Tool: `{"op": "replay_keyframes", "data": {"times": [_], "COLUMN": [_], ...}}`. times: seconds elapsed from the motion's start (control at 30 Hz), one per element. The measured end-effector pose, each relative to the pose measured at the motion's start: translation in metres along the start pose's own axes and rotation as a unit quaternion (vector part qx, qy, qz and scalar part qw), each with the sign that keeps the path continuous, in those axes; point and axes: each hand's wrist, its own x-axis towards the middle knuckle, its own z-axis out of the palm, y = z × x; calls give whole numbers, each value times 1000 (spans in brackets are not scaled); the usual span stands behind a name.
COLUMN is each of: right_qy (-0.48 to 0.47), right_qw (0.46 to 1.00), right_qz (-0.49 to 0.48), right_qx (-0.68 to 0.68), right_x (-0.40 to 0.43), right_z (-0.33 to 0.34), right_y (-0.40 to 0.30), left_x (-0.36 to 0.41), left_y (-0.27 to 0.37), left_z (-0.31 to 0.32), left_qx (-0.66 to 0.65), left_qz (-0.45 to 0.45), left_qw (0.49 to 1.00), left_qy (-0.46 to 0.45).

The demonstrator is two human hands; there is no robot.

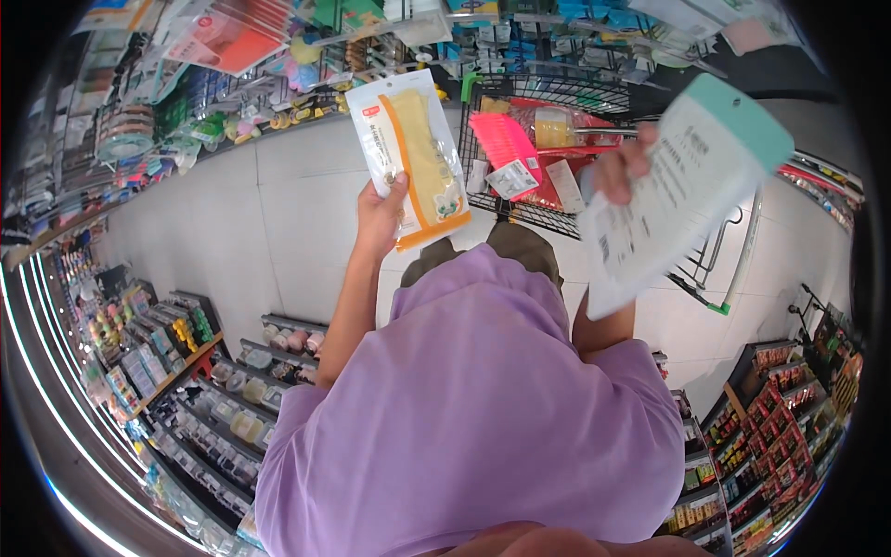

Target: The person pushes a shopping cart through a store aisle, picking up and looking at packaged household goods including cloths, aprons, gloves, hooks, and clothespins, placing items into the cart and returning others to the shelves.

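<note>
My left hand (pixel 382 212) holds a flat plastic packet (pixel 418 153) upright, white with an orange stripe and something pale yellow inside, its thumb across the front. My right hand (pixel 623 167) grips a white packet with a teal top (pixel 686 181) by its left edge; printed text and a barcode face up, and it is slightly blurred. Between the two packets stands a black wire shopping cart (pixel 592 87) with green corners. In it lie a pink brush-like item with a card tag (pixel 505 143), red packages (pixel 557 184) and a yellow-labelled pack (pixel 553 127).
Shelves and hooks with hanging packaged goods (pixel 230 42) run along the front. Racks of small goods (pixel 243 397) stand behind at the left, and more shelves (pixel 766 432) at the right. Another cart's frame (pixel 745 250) appears right of the held packet, over pale floor tiles (pixel 306 209).
</note>
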Motion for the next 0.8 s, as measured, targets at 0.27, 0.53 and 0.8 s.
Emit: {"op": "replay_keyframes", "data": {"times": [0.27, 0.53, 0.8], "right_qy": [147, 172, 191], "right_qw": [715, 832, 886], "right_qz": [147, 151, 83], "right_qx": [-668, -506, -415], "right_x": [-15, 20, 31], "right_z": [-81, -19, 64], "right_y": [203, 267, 353], "left_x": [4, -9, -6], "left_y": [22, 17, 72], "left_z": [-59, -181, -246], "left_qx": [198, 65, 153], "left_qz": [43, 76, 259], "left_qw": [979, 994, 952], "left_qy": [-20, 38, -58]}}
